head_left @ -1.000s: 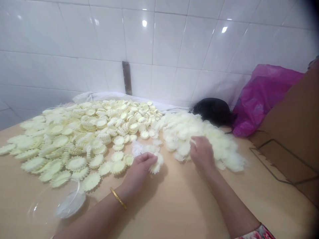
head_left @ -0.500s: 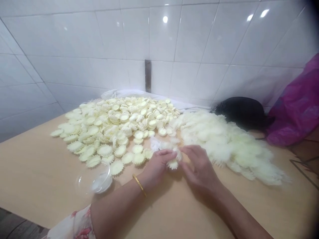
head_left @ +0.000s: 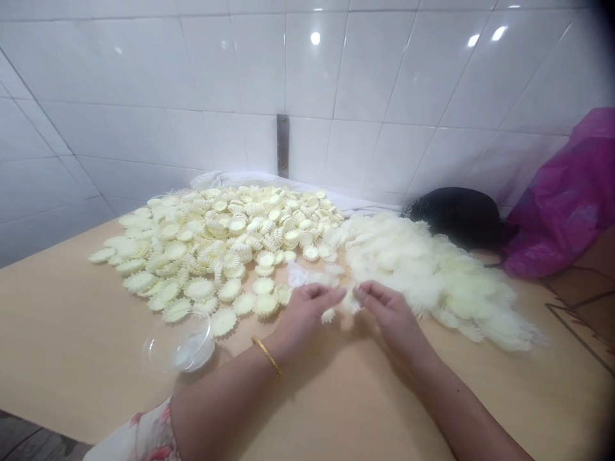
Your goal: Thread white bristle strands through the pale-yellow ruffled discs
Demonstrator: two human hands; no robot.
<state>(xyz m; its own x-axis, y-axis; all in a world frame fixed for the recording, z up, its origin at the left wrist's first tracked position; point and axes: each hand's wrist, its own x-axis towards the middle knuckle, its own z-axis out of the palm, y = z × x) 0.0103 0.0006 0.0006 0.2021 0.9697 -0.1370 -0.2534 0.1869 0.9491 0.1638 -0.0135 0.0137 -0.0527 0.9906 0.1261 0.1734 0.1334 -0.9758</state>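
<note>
Above the tabletop my left hand (head_left: 305, 314), with a gold bangle at the wrist, is closed on a small pale-yellow jagged-edged piece (head_left: 328, 315), mostly hidden by the fingers. Close beside it, the thumb and fingertips of my right hand (head_left: 391, 314) pinch a thin, pale, gauzy petal-like piece (head_left: 352, 305), slightly blurred. A large heap of pale-yellow discs with notched edges (head_left: 199, 289) spreads beyond my left hand. Behind my right hand lies a pile of sheer, fluffy yellowish-white pieces (head_left: 413, 262).
A clear plastic bowl with white contents (head_left: 195, 349) sits left of my left forearm on the wooden table (head_left: 62, 339). At the back right are a black rounded object (head_left: 456, 214) and a magenta plastic bag (head_left: 562, 198). A tiled wall (head_left: 192, 70) rises behind.
My right hand has moved slightly away from my left, with the gauzy piece now between its fingertips. My left hand stays closed on its piece. The view has shifted a little.
</note>
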